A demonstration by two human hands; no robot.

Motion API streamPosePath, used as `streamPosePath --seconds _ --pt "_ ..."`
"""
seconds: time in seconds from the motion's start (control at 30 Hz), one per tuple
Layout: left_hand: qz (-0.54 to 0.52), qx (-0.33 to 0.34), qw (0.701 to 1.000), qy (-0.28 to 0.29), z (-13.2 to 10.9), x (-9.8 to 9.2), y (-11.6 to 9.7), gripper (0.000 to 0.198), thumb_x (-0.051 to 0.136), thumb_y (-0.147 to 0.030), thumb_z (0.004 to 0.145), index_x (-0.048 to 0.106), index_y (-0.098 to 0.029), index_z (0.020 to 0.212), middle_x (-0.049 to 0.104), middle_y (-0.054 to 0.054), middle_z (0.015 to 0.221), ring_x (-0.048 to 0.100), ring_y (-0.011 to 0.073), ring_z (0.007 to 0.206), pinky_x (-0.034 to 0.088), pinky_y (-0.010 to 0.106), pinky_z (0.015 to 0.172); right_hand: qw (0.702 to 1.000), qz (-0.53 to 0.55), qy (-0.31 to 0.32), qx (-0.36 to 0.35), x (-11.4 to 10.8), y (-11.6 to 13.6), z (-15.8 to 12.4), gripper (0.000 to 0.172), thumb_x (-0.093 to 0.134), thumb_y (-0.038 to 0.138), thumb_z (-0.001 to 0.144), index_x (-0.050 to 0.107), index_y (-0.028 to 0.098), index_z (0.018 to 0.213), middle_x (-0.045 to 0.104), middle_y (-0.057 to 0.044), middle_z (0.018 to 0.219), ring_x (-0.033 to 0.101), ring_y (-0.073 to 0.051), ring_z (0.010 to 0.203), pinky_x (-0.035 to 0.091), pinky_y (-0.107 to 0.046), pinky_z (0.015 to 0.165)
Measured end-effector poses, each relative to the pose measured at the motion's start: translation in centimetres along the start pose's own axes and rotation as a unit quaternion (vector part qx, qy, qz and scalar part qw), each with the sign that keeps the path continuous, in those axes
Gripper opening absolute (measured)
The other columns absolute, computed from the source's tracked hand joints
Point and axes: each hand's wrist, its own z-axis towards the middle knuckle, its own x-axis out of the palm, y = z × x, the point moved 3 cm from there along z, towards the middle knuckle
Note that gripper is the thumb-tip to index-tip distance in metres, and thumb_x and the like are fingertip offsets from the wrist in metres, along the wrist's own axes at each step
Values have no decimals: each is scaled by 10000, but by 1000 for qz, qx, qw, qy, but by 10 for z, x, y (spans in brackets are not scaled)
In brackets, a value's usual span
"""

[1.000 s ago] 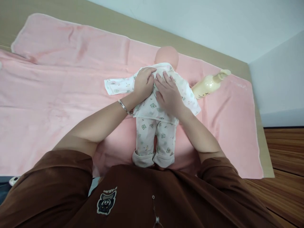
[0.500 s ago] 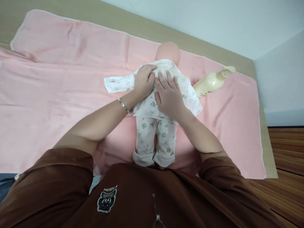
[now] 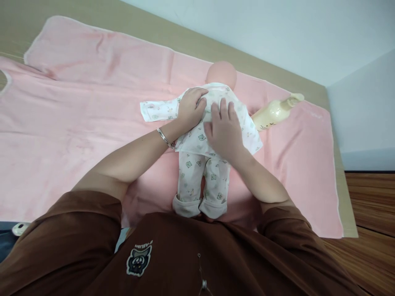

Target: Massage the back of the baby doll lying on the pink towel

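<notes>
A baby doll (image 3: 221, 74) lies on a pink blanket (image 3: 92, 94), its bald head away from me and no face showing. It wears a white printed top (image 3: 197, 139) and matching trousers (image 3: 189, 176) with turned-up cuffs. My left hand (image 3: 191, 109) rests on the left side of the top's back, fingers extended and slightly bent. On the right side of the back lies my right hand (image 3: 225, 131), its fingers spread over the cloth. Neither hand holds anything. One sleeve (image 3: 157, 111) stretches out flat to the left.
A pale yellow pump bottle (image 3: 273, 113) lies on its side to the right of the doll, close to the top's edge. The blanket covers a wooden-looking table (image 3: 259, 65). A white wall (image 3: 277, 33) stands behind it, and brown wood flooring (image 3: 373, 205) shows at right.
My right hand has shifted slightly right and toward me over the back of the top, its fingers farther from my left hand. The left hand stays on the cloth. The camera view has shifted a little.
</notes>
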Motion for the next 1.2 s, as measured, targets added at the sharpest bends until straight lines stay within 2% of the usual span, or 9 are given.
streamPosePath --seconds 0.13,0.3,0.53,0.67,0.8,0.9,1.03,1.1,1.2 --pt "3 2 1000 1 0 0 -2 321 490 -279 970 730 -249 1181 767 75 1324 671 258 1297 493 431 1241 999 -25 19 -26 1 16 -10 664 474 339 1028 440 80 1638 259 -204 1761 161 -474 1663 153 -719 1355" --pt "-9 2 1000 13 1 0 0 330 471 -309 982 712 -270 1205 752 81 1349 656 268 1309 477 451 1247 999 12 17 -28 2 -3 9 649 439 317 1012 446 183 1647 238 -95 1788 128 -376 1693 105 -707 1371" --pt "56 10 996 66 6 1 -9 314 441 -322 1001 657 -246 1216 724 106 1343 630 295 1307 464 516 1219 999 35 13 -21 9 -19 20 646 394 358 1044 411 201 1671 218 -70 1795 121 -348 1699 99 -690 1381" --pt "129 28 988 76 -7 2 -39 401 423 -246 1008 628 -131 1333 665 187 1443 586 368 1402 399 596 1264 996 59 -6 69 11 -49 41 652 357 362 1072 347 141 1685 185 -152 1795 111 -346 1703 93 -693 1369" --pt "135 70 983 107 -26 2 -66 502 442 -181 991 578 -69 1461 562 196 1610 448 358 1587 321 545 1366 987 47 6 154 8 -70 55 683 317 370 1097 296 27 1687 183 -225 1779 118 -353 1702 50 -650 1383" --pt "99 51 989 94 -20 -2 -57 404 441 -181 997 679 -146 1320 689 143 1468 562 325 1496 430 505 1302 991 39 -3 129 5 -65 50 677 314 373 1087 343 14 1660 261 -234 1753 183 -376 1684 78 -669 1377" --pt "63 -20 996 67 7 -8 -23 226 503 -274 1033 721 -229 1071 776 110 1197 705 317 1229 518 497 1189 999 6 4 34 -1 -39 27 684 341 289 1031 374 -33 1634 319 -268 1718 286 -412 1642 166 -692 1366" --pt "95 -43 990 93 14 -7 -16 249 477 -302 1060 707 -209 1086 762 142 1196 700 342 1220 496 546 1194 1000 2 15 -10 -3 -30 18 680 361 261 1009 399 -1 1635 324 -238 1725 290 -400 1644 191 -665 1377" --pt "192 -17 973 130 7 -5 -30 380 358 -247 1079 657 -106 1266 702 225 1335 637 401 1335 449 621 1217 999 19 25 -15 -4 -33 22 682 372 231 990 414 45 1645 330 -170 1740 265 -344 1665 203 -582 1406"
